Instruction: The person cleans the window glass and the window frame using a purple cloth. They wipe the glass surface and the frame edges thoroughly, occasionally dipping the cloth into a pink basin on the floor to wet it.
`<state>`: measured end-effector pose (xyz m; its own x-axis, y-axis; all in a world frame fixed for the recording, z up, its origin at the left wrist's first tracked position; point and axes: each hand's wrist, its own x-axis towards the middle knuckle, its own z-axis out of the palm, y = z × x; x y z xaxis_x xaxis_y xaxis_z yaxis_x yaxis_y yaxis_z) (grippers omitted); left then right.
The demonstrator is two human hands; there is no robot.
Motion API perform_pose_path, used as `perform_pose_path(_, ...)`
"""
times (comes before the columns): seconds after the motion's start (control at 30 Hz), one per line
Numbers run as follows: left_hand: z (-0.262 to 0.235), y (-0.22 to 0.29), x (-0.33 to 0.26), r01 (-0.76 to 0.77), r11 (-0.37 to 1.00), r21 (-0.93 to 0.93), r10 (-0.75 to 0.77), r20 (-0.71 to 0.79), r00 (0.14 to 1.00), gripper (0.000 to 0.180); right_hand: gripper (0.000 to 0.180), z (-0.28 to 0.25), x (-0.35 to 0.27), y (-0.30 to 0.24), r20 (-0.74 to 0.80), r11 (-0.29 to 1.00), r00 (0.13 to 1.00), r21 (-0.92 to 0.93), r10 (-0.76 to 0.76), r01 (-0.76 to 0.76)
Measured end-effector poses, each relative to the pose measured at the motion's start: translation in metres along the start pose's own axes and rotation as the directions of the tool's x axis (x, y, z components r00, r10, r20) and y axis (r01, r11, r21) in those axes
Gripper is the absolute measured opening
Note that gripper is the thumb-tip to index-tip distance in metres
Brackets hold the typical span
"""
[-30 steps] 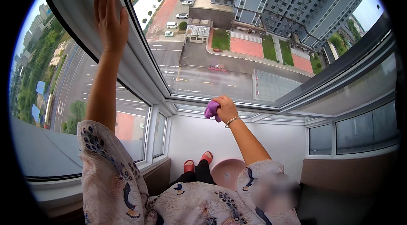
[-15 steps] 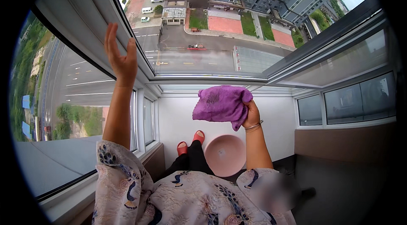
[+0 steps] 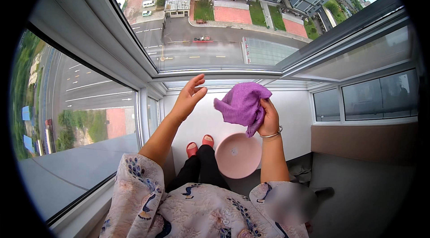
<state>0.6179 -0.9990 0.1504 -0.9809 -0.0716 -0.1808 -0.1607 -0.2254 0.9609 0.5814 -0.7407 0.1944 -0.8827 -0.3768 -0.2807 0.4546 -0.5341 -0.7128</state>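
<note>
My right hand [image 3: 270,117] grips a purple cloth [image 3: 242,103], bunched and held up in front of me at chest height, a bracelet on its wrist. Just to the cloth's left, my left hand [image 3: 188,97] is raised with its fingers apart and holds nothing. Below both hands a pink basin [image 3: 238,155] stands on the floor beside my feet in red slippers [image 3: 199,144]. A large window pane [image 3: 201,27] slants above and ahead of my hands, with a street and buildings far below it.
A grey window frame [image 3: 112,45] runs diagonally on the left, with another pane [image 3: 76,112] beyond it. Low side windows [image 3: 363,99] and a brown wall band [image 3: 363,141] sit to the right. A dark rag [image 3: 300,173] lies on the grey floor.
My left hand has come down off the window frame and toward the cloth. My right hand lifted the cloth from the sill and opened it out. My head tilted downward.
</note>
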Motion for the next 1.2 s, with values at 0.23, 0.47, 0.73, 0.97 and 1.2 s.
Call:
perform_pose_path(0.23,0.015,0.022,-0.008,0.227,0.924,-0.306,-0.188,0.154,0.970,0.037,0.038,0.009,0.043,0.005,0.092,0.648,0.979,-0.738,-0.181,0.189)
perform_pose_path(0.47,-0.026,0.048,-0.025,0.136,0.823,-0.552,-0.069,0.140,0.988,0.042,0.023,0.037,0.065,0.004,-0.014,0.912,1.000,-0.410,0.005,-0.011)
perform_pose_path(0.73,-0.010,0.025,-0.050,0.019,0.678,-0.734,-0.011,0.015,1.000,0.047,0.021,0.023,0.079,0.059,0.002,0.612,0.993,-0.787,-0.120,0.076)
perform_pose_path(0.97,-0.018,0.021,-0.062,-0.015,0.464,-0.885,-0.068,-0.053,0.996,0.037,0.022,0.015,0.063,0.030,0.204,0.889,0.979,-0.445,-0.017,0.108)
perform_pose_path(1.2,0.037,0.024,-0.062,-0.185,0.457,-0.870,-0.043,-0.230,0.972,0.041,0.075,0.035,0.024,0.035,0.413,0.917,0.870,0.168,0.269,-0.363)
